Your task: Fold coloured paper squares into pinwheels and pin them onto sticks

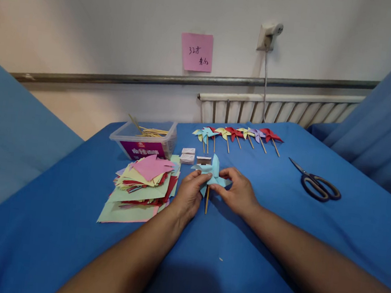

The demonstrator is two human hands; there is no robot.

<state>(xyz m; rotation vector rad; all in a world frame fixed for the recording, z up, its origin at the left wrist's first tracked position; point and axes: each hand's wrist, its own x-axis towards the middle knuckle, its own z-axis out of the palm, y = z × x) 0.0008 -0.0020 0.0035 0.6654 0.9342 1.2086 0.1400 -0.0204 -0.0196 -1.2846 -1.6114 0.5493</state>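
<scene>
A light blue paper pinwheel (215, 169) on a thin wooden stick (206, 203) is held up between my two hands, over the middle of the cloth. My left hand (191, 190) grips it from the left, with the thumb pressed near its centre. On the right side, my right hand (238, 189) pinches one of its blades between thumb and fingers. The stick points down toward me below the paper. Just behind the pinwheel sits a small open box (203, 160), partly covered by it. Two small white boxes (188, 155) lie to its left.
Stacked coloured paper (132, 210) lies left of my hands, before a clear plastic tub (174, 139) of wooden sticks. Several finished pinwheels (234, 133) line the back of the blue-covered table (267, 263). Black-handled scissors (314, 184) lie at right. A radiator (284, 110) stands behind.
</scene>
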